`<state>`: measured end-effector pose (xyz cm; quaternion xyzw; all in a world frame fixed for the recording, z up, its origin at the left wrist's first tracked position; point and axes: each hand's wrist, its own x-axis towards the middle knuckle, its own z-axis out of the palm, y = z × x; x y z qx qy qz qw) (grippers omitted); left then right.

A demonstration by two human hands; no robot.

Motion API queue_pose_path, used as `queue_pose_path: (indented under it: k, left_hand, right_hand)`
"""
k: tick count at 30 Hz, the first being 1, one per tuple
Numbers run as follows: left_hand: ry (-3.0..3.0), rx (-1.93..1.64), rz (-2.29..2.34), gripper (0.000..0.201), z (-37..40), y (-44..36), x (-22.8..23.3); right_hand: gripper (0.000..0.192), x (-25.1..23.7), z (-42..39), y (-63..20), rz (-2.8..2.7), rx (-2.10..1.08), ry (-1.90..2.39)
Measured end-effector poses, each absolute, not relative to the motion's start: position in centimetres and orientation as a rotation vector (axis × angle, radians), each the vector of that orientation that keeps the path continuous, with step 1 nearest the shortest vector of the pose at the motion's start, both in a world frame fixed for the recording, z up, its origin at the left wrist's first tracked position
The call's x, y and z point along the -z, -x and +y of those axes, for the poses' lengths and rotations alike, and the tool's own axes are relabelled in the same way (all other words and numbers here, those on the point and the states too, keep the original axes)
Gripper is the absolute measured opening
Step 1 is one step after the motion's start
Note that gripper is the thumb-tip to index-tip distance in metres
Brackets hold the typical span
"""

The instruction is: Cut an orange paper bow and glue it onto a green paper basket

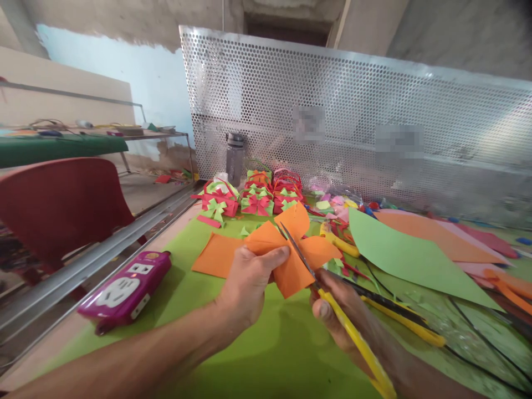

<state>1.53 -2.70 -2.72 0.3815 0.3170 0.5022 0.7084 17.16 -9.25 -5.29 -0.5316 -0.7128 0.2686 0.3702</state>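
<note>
My left hand (249,277) pinches a piece of orange paper (291,277) between thumb and fingers, above the green tabletop. The paper spreads out in several petal-like flaps. In my right hand (341,307) is a pair of scissors (353,338) with yellow handles. Their blades are spread and lie across the paper from its lower right towards its top. Whether the blades have paper between them I cannot tell. Another orange sheet (214,255) lies on the table just left of the held paper.
Small red and green paper baskets (257,202) with bows stand at the back, near a grey bottle (235,158). A purple power strip (127,288) lies left. Green sheets (415,255), a yellow-and-black tool (403,316) and cords lie right. A perforated metal panel (353,111) closes the far side.
</note>
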Motion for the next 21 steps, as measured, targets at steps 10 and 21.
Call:
queue_pose_path:
  k: [10,21]
  left_hand:
    - [-0.849,-1.117,0.695,0.031,-2.6,-1.6,2.8]
    - [-0.86,-1.171,0.646,0.027,-1.9,-1.1,1.9]
  right_hand:
    - [0.047,4.9,-9.3,-17.1,-1.825,-0.74,1.331]
    - [0.067,4.0,-9.6,-17.7,-1.816,-0.902,1.264]
